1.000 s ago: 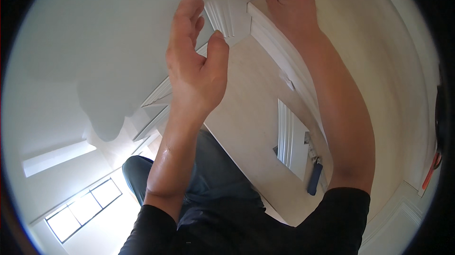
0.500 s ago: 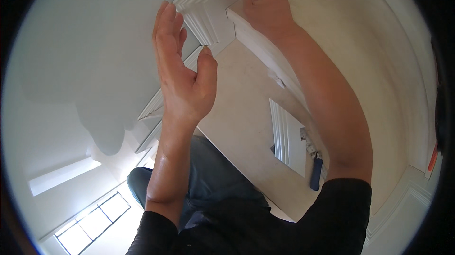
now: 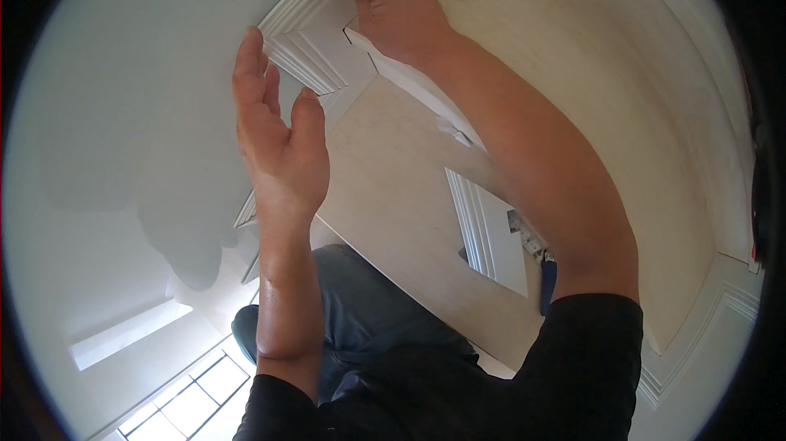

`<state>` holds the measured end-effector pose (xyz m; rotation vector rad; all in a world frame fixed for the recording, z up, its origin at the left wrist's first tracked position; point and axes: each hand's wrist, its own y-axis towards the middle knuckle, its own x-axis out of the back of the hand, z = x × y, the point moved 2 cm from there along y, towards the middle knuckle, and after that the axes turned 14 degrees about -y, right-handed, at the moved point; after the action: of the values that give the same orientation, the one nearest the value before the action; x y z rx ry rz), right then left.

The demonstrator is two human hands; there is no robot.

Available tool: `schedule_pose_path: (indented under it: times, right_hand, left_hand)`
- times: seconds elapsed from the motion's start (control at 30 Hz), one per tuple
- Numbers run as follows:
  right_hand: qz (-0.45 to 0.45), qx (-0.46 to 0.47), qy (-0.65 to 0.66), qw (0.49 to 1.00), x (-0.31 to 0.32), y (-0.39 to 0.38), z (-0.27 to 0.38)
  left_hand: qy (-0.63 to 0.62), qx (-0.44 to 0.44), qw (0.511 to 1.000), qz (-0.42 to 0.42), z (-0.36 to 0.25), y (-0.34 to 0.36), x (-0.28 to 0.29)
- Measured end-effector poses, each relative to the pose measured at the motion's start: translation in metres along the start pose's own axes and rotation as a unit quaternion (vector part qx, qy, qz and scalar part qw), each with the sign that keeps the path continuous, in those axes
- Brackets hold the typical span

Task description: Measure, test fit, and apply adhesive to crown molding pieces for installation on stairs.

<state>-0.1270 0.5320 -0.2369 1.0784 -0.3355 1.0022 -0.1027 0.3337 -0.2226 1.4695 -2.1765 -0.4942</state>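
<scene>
White ridged moulding (image 3: 304, 66) meets at a mitred corner against the pale wall, at the top of the view. My right hand (image 3: 397, 11) lies over its upper run, index finger stretched along the ridges, other fingers partly cut off by the frame's edge. Beside the lower left of that corner is my left hand (image 3: 282, 142), its fingers pointing up and the thumb apart. Its fingertips are close to the moulding's outer edge; whether they touch it I cannot tell. Neither hand shows anything held.
On the beige board (image 3: 385, 146) lies a loose white moulding offcut (image 3: 491, 232) beside a blue-handled tool (image 3: 548, 281), partly behind my right forearm. A small white scrap (image 3: 458, 136) rests near the raised pale ledge (image 3: 417, 85). My bent knee in jeans (image 3: 368, 302) is below.
The view has shifted, and both hands appear further left. My right hand has come down onto the moulding's upper run, its fingers no longer blurred. The left hand keeps its spread shape.
</scene>
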Motion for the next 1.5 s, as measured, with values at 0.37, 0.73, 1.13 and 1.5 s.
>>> schedule_pose_path:
  times: [0.37, 0.73, 1.13, 1.5]
  right_hand:
    - [-0.013, 0.006, -0.025, 1.000, 0.006, 0.000, 0.007]
    - [-0.157, 0.165, -0.099, 0.969, -0.030, -0.008, 0.015]
    - [-0.178, 0.145, -0.163, 0.960, -0.036, -0.016, 0.038]
    - [-0.186, 0.132, -0.181, 0.957, -0.052, -0.011, 0.041]
  left_hand:
    - [0.061, -0.022, 0.998, 0.002, 0.003, 0.000, -0.001]
    - [-0.006, 0.017, 1.000, 0.025, -0.001, 0.001, 0.011]
    - [-0.154, 0.093, 0.983, 0.034, -0.009, 0.021, 0.036]
    - [0.211, 0.017, 0.970, 0.115, -0.059, 0.022, 0.043]
